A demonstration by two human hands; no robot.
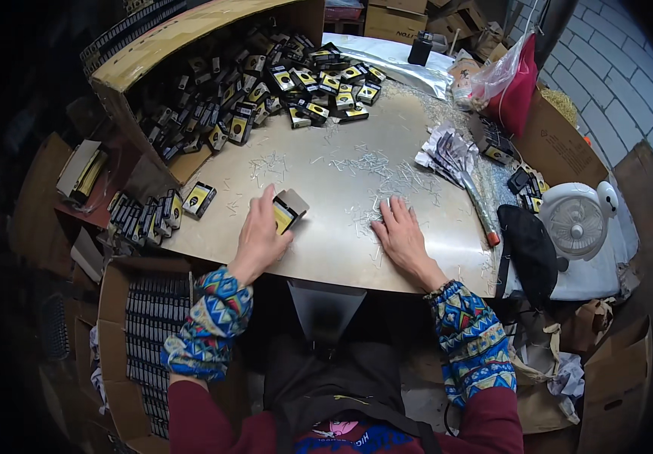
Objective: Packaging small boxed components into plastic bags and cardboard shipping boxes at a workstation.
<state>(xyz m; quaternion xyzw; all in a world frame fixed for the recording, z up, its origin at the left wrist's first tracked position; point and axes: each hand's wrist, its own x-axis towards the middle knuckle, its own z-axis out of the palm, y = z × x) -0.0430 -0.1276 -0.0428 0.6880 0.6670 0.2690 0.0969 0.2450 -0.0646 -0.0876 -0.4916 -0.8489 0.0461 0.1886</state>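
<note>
My left hand [261, 236] grips a small black-and-yellow carton [286, 215] above the table, its grey-brown end flap standing open. What is inside the carton cannot be made out. My right hand [402, 236] rests on the table with fingers stretched out, at the near edge of a scatter of thin silvery pins [372, 163]. Whether any pin lies under its fingertips is hidden. A single closed carton [199, 200] lies flat left of my left hand, beside a row of similar cartons [145, 216].
A cardboard box on its side [190, 36] spills many small cartons [239, 121] across the back left. Below, an open box [115, 303] holds packed rows. To the right are a crumpled-paper bundle [449, 147], a black cloth pouch [527, 253] and a white fan [575, 227].
</note>
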